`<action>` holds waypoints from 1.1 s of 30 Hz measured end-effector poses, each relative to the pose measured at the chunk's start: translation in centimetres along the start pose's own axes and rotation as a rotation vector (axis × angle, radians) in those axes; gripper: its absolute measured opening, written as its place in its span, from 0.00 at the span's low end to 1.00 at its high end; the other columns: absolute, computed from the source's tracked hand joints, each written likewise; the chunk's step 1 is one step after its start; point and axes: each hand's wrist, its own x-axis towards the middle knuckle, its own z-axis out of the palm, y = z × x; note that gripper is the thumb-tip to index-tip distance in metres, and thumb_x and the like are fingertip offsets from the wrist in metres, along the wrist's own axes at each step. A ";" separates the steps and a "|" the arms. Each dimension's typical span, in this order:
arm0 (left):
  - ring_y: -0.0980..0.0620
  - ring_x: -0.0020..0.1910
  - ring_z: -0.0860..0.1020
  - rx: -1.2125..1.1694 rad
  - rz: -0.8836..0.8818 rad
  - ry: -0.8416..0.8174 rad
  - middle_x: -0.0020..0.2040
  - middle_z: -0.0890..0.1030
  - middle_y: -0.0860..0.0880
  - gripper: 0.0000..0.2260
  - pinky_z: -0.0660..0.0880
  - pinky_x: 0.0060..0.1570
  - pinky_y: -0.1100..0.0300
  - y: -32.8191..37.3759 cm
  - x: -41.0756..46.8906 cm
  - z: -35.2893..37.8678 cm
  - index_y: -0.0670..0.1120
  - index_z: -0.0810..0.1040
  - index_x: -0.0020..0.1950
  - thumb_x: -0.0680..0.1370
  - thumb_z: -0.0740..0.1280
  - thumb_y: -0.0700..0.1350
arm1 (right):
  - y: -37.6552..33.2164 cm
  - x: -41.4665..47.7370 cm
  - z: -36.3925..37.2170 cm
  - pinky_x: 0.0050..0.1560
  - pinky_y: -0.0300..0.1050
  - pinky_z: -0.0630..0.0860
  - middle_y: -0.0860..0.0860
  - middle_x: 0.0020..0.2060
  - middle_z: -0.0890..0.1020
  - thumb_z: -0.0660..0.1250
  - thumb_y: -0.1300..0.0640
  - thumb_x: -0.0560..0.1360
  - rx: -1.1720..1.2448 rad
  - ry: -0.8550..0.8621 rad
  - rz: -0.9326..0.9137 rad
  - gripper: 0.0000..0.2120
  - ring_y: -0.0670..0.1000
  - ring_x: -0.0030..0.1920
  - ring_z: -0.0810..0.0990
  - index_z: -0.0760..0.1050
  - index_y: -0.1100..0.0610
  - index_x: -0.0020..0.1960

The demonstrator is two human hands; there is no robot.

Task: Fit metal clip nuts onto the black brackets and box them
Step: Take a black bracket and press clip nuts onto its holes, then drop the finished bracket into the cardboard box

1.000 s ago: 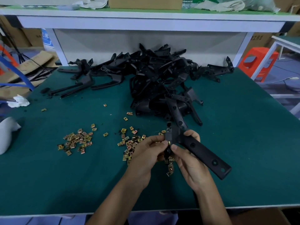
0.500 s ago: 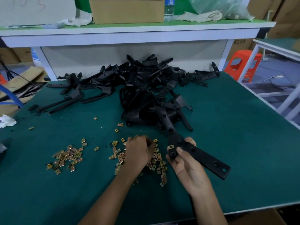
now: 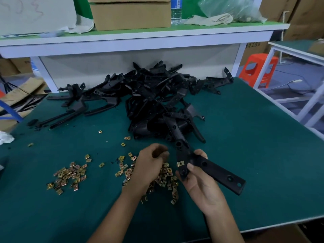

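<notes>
My right hand (image 3: 198, 183) grips a long black bracket (image 3: 215, 171) near its bend, thumb on top, a little above the table. A gold clip nut (image 3: 180, 163) sits on the bracket's edge by my thumb. My left hand (image 3: 149, 165) is knuckles up over the nearer pile of gold clip nuts (image 3: 166, 178). Its fingers are curled down into the pile and blurred, so what they hold is hidden. A second pile of clip nuts (image 3: 70, 174) lies to the left. A big heap of black brackets (image 3: 157, 99) fills the back of the green table (image 3: 254, 155).
A white shelf behind the heap carries a cardboard box (image 3: 130, 14), a water bottle (image 3: 176, 9) and rags. An orange stool (image 3: 257, 71) and a white-framed table (image 3: 298, 55) stand to the right. Stray nuts (image 3: 100, 131) dot the mat.
My left hand left the bracket and dropped onto the nearer nut pile. The right hand kept the bracket, which now carries a fitted nut. My head tilted up.
</notes>
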 end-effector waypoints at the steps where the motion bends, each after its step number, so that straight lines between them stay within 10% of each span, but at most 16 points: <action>1: 0.60 0.48 0.81 -0.136 -0.025 -0.012 0.47 0.85 0.57 0.07 0.76 0.50 0.63 0.2 -0.6 -0.1 0.55 0.84 0.50 0.80 0.69 0.44 | -0.1 0.0 0.0 0.52 0.49 0.81 0.53 0.55 0.83 0.70 0.67 0.72 0.004 -0.008 0.002 0.19 0.51 0.50 0.83 0.74 0.48 0.57; 12: 0.49 0.44 0.82 -0.670 -0.124 -0.141 0.46 0.83 0.42 0.08 0.79 0.46 0.58 1.5 -2.9 -0.4 0.42 0.80 0.57 0.78 0.69 0.34 | 0.1 -0.2 0.3 0.60 0.53 0.75 0.60 0.64 0.80 0.71 0.67 0.68 -0.044 -0.011 0.021 0.23 0.57 0.60 0.81 0.73 0.48 0.59; 24: 0.55 0.36 0.75 -0.086 0.012 -0.351 0.37 0.80 0.52 0.10 0.73 0.37 0.59 2.6 -2.1 -4.5 0.46 0.76 0.58 0.78 0.71 0.40 | 0.3 -0.5 0.4 0.46 0.51 0.80 0.56 0.57 0.83 0.66 0.68 0.71 -0.137 -0.003 0.098 0.17 0.54 0.51 0.84 0.75 0.48 0.51; 33: 0.60 0.33 0.76 -0.293 -0.095 -0.238 0.39 0.82 0.50 0.11 0.72 0.32 0.66 1.9 -3.0 -3.0 0.45 0.79 0.59 0.77 0.72 0.39 | 1.2 -0.6 0.6 0.43 0.49 0.81 0.59 0.57 0.82 0.66 0.69 0.70 -0.241 0.021 0.069 0.17 0.58 0.53 0.82 0.73 0.50 0.51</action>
